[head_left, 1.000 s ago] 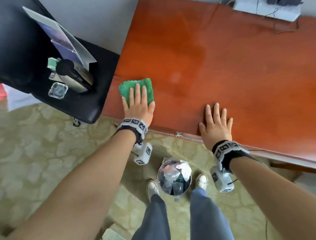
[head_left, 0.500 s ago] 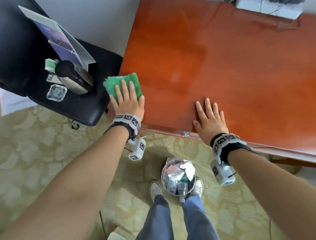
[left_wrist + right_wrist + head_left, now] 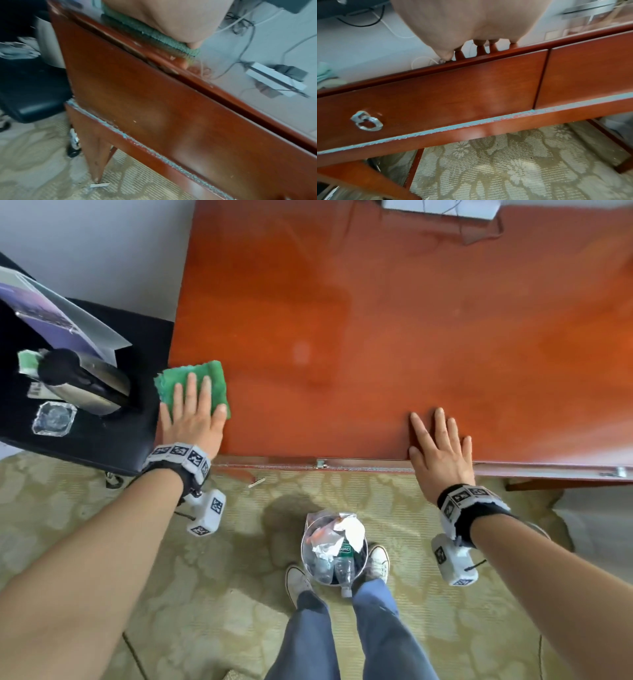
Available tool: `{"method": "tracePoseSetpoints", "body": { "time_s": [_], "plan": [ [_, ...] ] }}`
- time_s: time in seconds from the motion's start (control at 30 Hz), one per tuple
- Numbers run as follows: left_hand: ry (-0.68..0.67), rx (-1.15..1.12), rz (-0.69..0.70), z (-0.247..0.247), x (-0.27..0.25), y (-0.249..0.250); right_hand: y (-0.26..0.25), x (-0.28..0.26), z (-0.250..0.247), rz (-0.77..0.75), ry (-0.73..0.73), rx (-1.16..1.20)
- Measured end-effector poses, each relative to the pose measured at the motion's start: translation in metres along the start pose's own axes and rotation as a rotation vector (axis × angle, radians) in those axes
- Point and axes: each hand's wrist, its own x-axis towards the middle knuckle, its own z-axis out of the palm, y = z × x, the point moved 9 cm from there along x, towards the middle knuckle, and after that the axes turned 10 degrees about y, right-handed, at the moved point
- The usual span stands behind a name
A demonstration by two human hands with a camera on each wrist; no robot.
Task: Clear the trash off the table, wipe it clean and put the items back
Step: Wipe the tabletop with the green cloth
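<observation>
A green cloth [image 3: 191, 383] lies at the near left corner of the red-brown table [image 3: 376, 337], overhanging the left edge a little. My left hand [image 3: 191, 412] presses flat on the cloth with straight fingers; in the left wrist view the cloth [image 3: 154, 33] shows squeezed under my palm [image 3: 171, 17]. My right hand [image 3: 440, 446] rests flat on the bare tabletop near the front edge, fingers spread, holding nothing. The right wrist view shows the right hand's fingers [image 3: 477, 43] mirrored in the glossy top.
A black chair [image 3: 85, 440] at the left holds a steel kettle [image 3: 85, 381], a glass ashtray [image 3: 54, 418] and a leaflet [image 3: 58, 316]. A bin [image 3: 334, 549] of trash stands between my feet. A power strip [image 3: 442, 207] with cables sits at the table's far edge.
My left hand has slid the green cloth leftward to the table's left edge. The right hand stays flat in the same place on the table.
</observation>
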Motion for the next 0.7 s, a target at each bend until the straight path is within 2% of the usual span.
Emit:
{"method": "tracePoseSetpoints", "body": {
  "time_s": [0.07, 0.17, 0.27, 0.37, 0.47, 0.53, 0.63, 0.7],
  "plan": [
    [-0.016, -0.009, -0.13, 0.002, -0.003, -0.006, 0.009, -0.002, -0.001, 0.006, 0.001, -0.016],
    [-0.02, -0.065, -0.197, 0.006, -0.031, 0.041, 0.004, -0.003, 0.0, 0.006, -0.004, -0.015],
    [-0.043, -0.076, -0.053, 0.017, -0.068, 0.112, -0.015, -0.004, 0.001, -0.03, -0.03, -0.028],
    [-0.109, -0.045, 0.095, 0.023, -0.093, 0.145, -0.056, -0.005, 0.004, -0.219, -0.084, -0.088],
    [-0.179, -0.04, 0.19, 0.019, -0.088, 0.131, -0.099, -0.008, 0.006, -0.369, -0.15, -0.119],
    [-0.205, -0.014, 0.168, 0.016, -0.075, 0.099, -0.121, -0.009, 0.008, -0.398, -0.185, -0.133],
    [-0.229, -0.021, 0.027, 0.012, -0.046, 0.035, -0.144, -0.009, 0.011, -0.342, -0.207, -0.131],
    [-0.223, -0.014, 0.016, 0.009, -0.03, 0.003, -0.156, -0.008, 0.013, -0.28, -0.208, -0.126]
  ]
}}
